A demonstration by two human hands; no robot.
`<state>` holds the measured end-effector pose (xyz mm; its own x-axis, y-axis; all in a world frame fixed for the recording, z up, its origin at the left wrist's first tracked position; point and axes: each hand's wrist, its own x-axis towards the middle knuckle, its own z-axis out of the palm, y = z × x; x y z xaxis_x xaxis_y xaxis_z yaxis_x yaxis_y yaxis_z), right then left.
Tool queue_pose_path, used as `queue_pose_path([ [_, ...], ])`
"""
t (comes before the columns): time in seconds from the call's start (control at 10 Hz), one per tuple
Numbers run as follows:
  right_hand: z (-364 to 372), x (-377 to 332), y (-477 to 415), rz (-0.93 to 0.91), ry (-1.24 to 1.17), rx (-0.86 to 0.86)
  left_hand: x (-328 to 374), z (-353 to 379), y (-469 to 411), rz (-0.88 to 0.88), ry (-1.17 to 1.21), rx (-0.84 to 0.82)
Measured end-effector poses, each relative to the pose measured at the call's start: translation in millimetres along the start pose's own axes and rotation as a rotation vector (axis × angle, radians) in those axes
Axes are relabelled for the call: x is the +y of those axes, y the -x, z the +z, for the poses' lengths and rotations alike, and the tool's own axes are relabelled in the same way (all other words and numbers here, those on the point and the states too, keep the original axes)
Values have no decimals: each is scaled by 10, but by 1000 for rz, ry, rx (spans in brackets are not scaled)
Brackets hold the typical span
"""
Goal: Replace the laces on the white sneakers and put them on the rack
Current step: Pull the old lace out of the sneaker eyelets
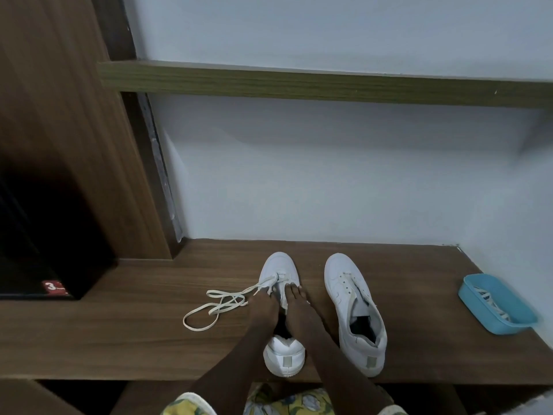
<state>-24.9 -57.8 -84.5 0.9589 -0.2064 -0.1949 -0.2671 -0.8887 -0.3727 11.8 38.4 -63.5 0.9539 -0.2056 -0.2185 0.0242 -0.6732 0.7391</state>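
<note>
The left fingers (259, 295) are curled and pinch the lace (223, 296) at the point where it leaves the left sneaker (279, 266), near its front eyelets. The right fingers (295, 288) lie along the right side of the same sneaker's upper, tips pointing far, just beside the tongue; whether they grasp anything there or only press down cannot be told. Both forearms reach in from the near edge and cross over the sneaker's opening and heel, so its middle is hidden. This sneaker sits toe-far on the brown counter (119, 333), its heel at the near edge. From the pinched spot the lace runs left and lies on the counter in loose, crossing loops. The right sneaker (353, 301) stands just right of the hands, also toe-far, with bare eyelets, its tongue slack and its dark inside showing. Well apart at the far right of the counter lies a blue tray (469, 290) with pale laces (490, 301) in it. A long wooden shelf (299, 82) runs along the white wall (329, 181) above. To the left stands a brown cabinet (59, 115) with a dark opening that bears a red sticker (54, 287).
</note>
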Motion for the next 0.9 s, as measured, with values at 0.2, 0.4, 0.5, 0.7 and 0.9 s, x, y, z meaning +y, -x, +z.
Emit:
queue_pose_path([
  [0.2,-67,-27,150,-30,-132,248,16,20,31,-9,61,79],
  [0.4,-201,-172,-19,49,14,364,35,6,31,3,-33,130],
  [0.5,-251,-286,-110,61,13,308,16,-9,38,31,-62,115],
  [0.7,-160,-345,-209,124,29,354,22,17,31,28,-60,108],
  [0.9,-103,-305,-221,129,-67,385,23,11,46,82,-195,85],
])
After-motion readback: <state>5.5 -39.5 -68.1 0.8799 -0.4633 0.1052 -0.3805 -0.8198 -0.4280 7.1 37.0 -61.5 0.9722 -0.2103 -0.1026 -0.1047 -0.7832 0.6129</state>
